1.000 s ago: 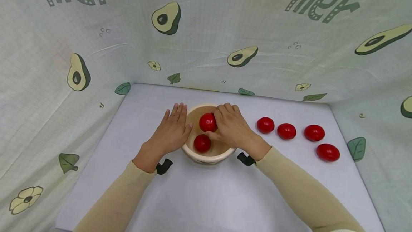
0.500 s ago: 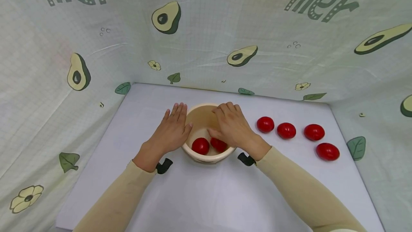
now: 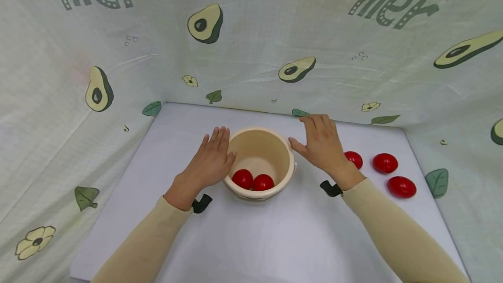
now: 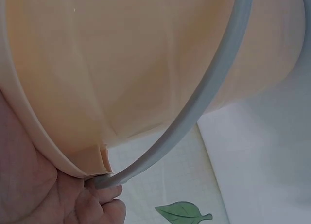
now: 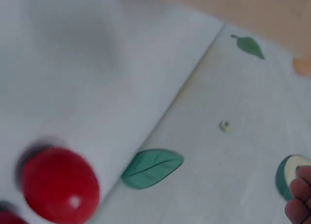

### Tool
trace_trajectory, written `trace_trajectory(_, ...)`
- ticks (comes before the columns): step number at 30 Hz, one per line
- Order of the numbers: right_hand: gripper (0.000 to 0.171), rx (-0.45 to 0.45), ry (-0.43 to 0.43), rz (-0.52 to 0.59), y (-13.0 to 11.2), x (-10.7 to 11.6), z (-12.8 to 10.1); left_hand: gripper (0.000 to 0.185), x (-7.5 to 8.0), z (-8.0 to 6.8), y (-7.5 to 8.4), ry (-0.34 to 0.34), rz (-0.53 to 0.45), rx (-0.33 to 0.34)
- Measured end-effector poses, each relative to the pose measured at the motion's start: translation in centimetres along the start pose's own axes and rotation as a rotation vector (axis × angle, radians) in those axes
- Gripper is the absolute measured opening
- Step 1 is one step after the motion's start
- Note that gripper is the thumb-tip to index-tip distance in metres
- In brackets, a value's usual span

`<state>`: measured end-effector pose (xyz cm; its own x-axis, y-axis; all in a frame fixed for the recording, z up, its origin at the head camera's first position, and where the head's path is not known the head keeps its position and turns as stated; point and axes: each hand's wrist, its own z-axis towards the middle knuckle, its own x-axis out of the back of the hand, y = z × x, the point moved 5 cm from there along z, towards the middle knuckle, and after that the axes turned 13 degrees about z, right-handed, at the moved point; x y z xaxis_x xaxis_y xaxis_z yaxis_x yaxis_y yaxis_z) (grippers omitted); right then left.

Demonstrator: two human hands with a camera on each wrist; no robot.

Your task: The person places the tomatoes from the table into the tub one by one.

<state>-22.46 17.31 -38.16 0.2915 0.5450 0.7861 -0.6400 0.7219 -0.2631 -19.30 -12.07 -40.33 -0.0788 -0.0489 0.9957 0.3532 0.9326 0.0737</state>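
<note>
Two tomatoes (image 3: 253, 181) lie in the bowl (image 3: 288, 165) at centre, three tomatoes (image 3: 401, 186) visible at right remain out; left hand (image 3: 210, 160) flat against the bowl, right hand (image 3: 324, 143) open, holding nothing.

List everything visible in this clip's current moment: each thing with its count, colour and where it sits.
bucket: one, cream with a pale grey handle, centre of the table
tomatoes in the bucket: two, red, at its bottom, side by side
tomatoes on the table: three visible, red, right of the bucket; one partly hidden by the right hand
table: one, white
backdrop cloth: pale green with avocado, leaf and flower prints, on three sides
left hand: fingers straight, against the bucket's left side
right hand: open, holding nothing, right of the bucket
</note>
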Motion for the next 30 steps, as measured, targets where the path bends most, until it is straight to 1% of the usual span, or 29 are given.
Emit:
trace_trajectory(3, 0.072, -0.084, -0.062, -0.064, 2.9, 0.3, -1.7, 0.074, 0.0, 0.0, 0.0, -0.001, 0.0, 0.003)
trace_trajectory(7, 0.078, -0.208, -0.218, -0.146, 6.3, 0.0, -4.3, 0.074, -0.1, 0.1, 0.0, 0.001, 0.008, 0.008)
trace_trajectory(10, 0.081, -0.262, -0.312, -0.188, 8.0, -0.3, -6.0, 0.074, -0.1, 0.1, 0.0, 0.002, 0.025, 0.012)
trace_trajectory(12, 0.083, -0.278, -0.346, -0.202, 8.7, -0.5, -6.8, 0.074, 0.0, 0.0, 0.0, -0.005, 0.038, 0.017)
trace_trajectory(16, 0.082, -0.295, -0.389, -0.217, 9.5, -1.0, -7.9, 0.075, 0.4, -0.2, -0.2, -0.025, 0.047, 0.012)
trace_trajectory(21, 0.078, -0.317, -0.437, -0.236, 10.1, -1.7, -8.5, 0.074, 0.6, -0.3, -0.6, -0.049, 0.056, -0.014)
trace_trajectory(25, 0.075, -0.321, -0.447, -0.238, 10.5, -2.0, -9.0, 0.072, 0.5, -0.2, -0.9, -0.042, 0.07, -0.025)
trace_trajectory(30, 0.073, -0.331, -0.444, -0.226, 11.0, -2.4, -9.3, 0.07, 0.3, -0.1, -0.8, -0.018, 0.082, -0.016)
